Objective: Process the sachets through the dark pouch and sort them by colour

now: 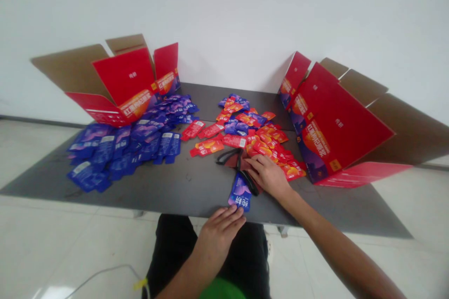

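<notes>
Head view, looking forward and down across a dark grey counter (182, 191). Left grip (219, 233) at the counter's near edge, fingers close together and lying flat, fingertips touching the lower end of a blue sachet (240, 192); thumb hidden, so no telling whether pinching. Right grip (267, 176) flat and slightly spread, no pinch, fingertips on a maroon cloth piece (234, 161) with black straps (251, 184), those straps just beside the blue sachet. Farther on and to the right, a loose heap of red-and-orange sachets (259, 137), a few blue ones mixed in. To the left, well apart, a broad spread of blue sachets (119, 149). Far left, an open red carton (124, 79); far right, another open red carton (336, 121), brown inner flaps showing on both, against a white wall (245, 18). Below the counter, dark trousers (171, 252), pale floor tiles (45, 238) and a white cable (105, 275) with a yellow tag (140, 284).
</notes>
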### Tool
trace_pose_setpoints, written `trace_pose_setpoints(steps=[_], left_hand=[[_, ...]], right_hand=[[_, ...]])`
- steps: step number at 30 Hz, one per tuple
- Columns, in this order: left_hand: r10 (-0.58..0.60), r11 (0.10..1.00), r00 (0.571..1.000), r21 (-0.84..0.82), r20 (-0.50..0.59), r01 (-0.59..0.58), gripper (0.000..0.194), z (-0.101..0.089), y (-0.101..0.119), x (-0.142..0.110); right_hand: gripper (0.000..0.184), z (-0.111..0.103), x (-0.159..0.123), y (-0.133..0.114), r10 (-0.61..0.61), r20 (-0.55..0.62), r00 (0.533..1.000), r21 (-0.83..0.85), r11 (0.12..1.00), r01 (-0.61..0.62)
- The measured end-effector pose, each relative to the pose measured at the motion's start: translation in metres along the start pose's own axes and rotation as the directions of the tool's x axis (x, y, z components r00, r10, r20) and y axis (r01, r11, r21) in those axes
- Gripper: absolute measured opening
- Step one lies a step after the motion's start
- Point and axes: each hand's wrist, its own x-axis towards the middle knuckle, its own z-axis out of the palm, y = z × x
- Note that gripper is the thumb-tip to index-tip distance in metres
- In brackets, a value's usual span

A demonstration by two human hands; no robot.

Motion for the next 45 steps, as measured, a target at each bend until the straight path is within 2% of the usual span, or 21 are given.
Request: trace_pose_setpoints(steps=[3,5,7,9,11,13,15,17,20,23,25,28,31,33,36,38,40,42,45], left_hand=[[-0.009,1.0,1.0,-0.01,-0.028,0.009,0.033,0.003,0.001,0.0],[-0.044,0.999,0.999,-0.025,-0.009,0.044,0.032,0.005,0.002,0.0],[-0.072,0.997,0.997,-0.032,0.003,0.072,0.031,0.005,0.004,0.0],[-0.062,0.998,0.998,-0.034,-0.01,0.062,0.031,0.005,0.004,-0.001],[-0.036,0.999,0.999,-0.028,-0.021,0.035,0.031,0.004,0.003,-0.001],[-0.037,0.999,0.999,-0.015,0.003,0.037,0.031,0.003,0.001,-0.002],[-0.041,0.999,0.999,-0.006,0.017,0.041,0.03,0.003,0.001,-0.001],[-0.035,0.999,0.999,-0.006,-0.004,0.035,0.029,0.004,0.001,-0.001],[-0.046,0.999,0.998,-0.014,-0.032,0.046,0.027,0.006,0.003,0.0],[-0.086,0.996,0.996,-0.021,0.02,0.087,0.028,0.006,0.004,0.0],[-0.077,0.997,0.996,-0.01,0.042,0.077,0.029,0.005,0.004,0.0],[-0.052,0.999,0.998,-0.011,0.031,0.053,0.031,0.003,0.003,-0.001],[-0.063,0.997,0.998,-0.034,0.002,0.063,0.031,0.003,0.003,-0.001],[-0.066,0.997,0.998,-0.04,-0.023,0.065,0.03,0.004,0.003,0.0],[-0.072,0.997,0.997,-0.028,-0.011,0.072,0.029,0.006,0.004,0.0],[-0.083,0.996,0.996,-0.012,0.035,0.084,0.027,0.007,0.004,0.0],[-0.09,0.996,0.995,-0.01,0.052,0.091,0.028,0.006,0.004,0.0],[-0.081,0.996,0.996,-0.025,0.03,0.082,0.029,0.005,0.004,0.0],[-0.057,0.998,0.998,-0.034,-0.019,0.056,0.031,0.004,0.003,0.0]], right_hand=[[0.029,-0.013,-0.009,-0.022,-0.014,-0.049,0.999,0.048,0.999,0.017],[0.033,-0.013,-0.026,-0.044,-0.074,0.025,0.997,0.137,0.988,0.07],[0.033,-0.005,-0.04,-0.055,-0.113,0.092,0.989,0.206,0.974,0.092],[0.032,0.006,-0.042,-0.047,-0.092,0.086,0.992,0.216,0.974,0.072],[0.031,0.014,-0.031,-0.024,-0.047,0.04,0.998,0.164,0.986,0.04],[0.027,0.015,-0.013,0.001,-0.021,0.014,1.0,0.07,0.997,0.02],[0.026,0.009,0.0,0.015,-0.016,-0.001,1.0,-0.012,1.0,0.016],[0.027,0.0,0.001,0.009,-0.011,-0.041,0.999,-0.031,0.999,0.01],[0.033,-0.006,-0.021,-0.025,-0.041,-0.059,0.997,0.075,0.996,0.045],[0.034,0.001,-0.043,-0.05,-0.128,0.074,0.989,0.202,0.973,0.11],[0.033,0.009,-0.044,-0.045,-0.111,0.075,0.991,0.222,0.971,0.092],[0.03,0.016,-0.022,-0.01,-0.046,0.019,0.999,0.125,0.991,0.044],[0.027,0.009,0.001,0.019,-0.016,-0.007,1.0,-0.004,1.0,0.016],[0.027,0.001,0.002,0.016,0.001,-0.057,0.998,-0.017,1.0,-0.002],[0.032,-0.004,-0.02,-0.016,-0.017,-0.086,0.996,0.071,0.997,0.023],[0.034,-0.001,-0.038,-0.038,-0.097,0.007,0.995,0.154,0.984,0.094],[0.034,0.006,-0.046,-0.045,-0.132,0.061,0.989,0.212,0.97,0.116],[0.032,0.013,-0.041,-0.034,-0.093,0.047,0.995,0.207,0.975,0.082],[0.028,0.016,-0.017,0.003,-0.011,-0.004,1.0,0.076,0.997,0.012]])
